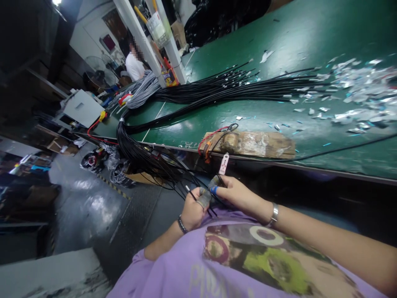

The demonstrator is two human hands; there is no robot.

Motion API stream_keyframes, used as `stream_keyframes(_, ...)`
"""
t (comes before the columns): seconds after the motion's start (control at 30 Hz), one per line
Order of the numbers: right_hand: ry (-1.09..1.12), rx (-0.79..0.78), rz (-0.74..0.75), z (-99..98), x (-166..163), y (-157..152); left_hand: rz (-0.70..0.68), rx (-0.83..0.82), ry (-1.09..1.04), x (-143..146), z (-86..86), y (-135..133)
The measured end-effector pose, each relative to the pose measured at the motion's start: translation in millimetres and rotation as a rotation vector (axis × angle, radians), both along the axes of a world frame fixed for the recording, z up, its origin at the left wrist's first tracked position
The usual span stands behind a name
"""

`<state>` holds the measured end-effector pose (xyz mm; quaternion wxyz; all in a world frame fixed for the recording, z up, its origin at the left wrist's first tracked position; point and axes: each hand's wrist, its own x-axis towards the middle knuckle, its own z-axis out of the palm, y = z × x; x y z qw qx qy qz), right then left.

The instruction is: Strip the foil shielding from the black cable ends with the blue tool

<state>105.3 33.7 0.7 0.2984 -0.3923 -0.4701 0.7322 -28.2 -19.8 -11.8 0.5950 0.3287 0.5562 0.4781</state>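
Both of my hands are close together at my lap, below the table's front edge, with grey wrappings on some fingertips. My left hand (pixel 194 209) is closed around a black cable (pixel 191 193), whose pale tip points up and left. My right hand (pixel 232 190), with a blue band on one finger, is pinched closed on a black cable beside the left fingertips. Just above it is a small flat white strip with printing (pixel 223 164); I cannot tell whether the right hand holds it. A bundle of black cables (pixel 133 142) droops over the table edge toward my hands.
A wooden block (pixel 263 145) with red and black wires lies at the edge of the green table (pixel 186 132). Foil and plastic scraps (pixel 366 91) litter the right side. Grey cables (pixel 144 91) lie near a white post (pixel 139 33). A person (pixel 134 64) is in the background.
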Motion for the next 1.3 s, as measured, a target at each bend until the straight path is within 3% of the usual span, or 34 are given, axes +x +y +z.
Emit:
stream_keyframes(0.27,-0.078,-0.047,-0.007,-8.7,-2,1,-0.071,0.139,0.206,4,11.1,1)
stream_keyframes(0.37,-0.063,-0.066,0.012,-9.0,-2,1,-0.103,0.086,0.100,3,6.5,0)
stream_keyframes(0.47,0.013,-0.059,0.017,-10.5,3,0,-0.085,-0.071,-0.106,-3,3.2,1)
stream_keyframes(0.7,0.184,0.066,0.102,-16.3,13,2,-0.182,-0.273,-0.445,-23,7.7,6)
stream_keyframes(1.0,0.064,0.169,0.037,-11.0,8,6,-0.233,-0.332,-0.535,-27,-2.6,5)
stream_keyframes(1.17,0.083,0.087,0.103,-8.4,10,6,-0.331,-0.362,-0.588,-29,-0.8,8)
stream_keyframes(1.3,0.227,-0.014,0.172,-14.6,9,7,-0.370,-0.325,-0.583,-28,2.4,7)
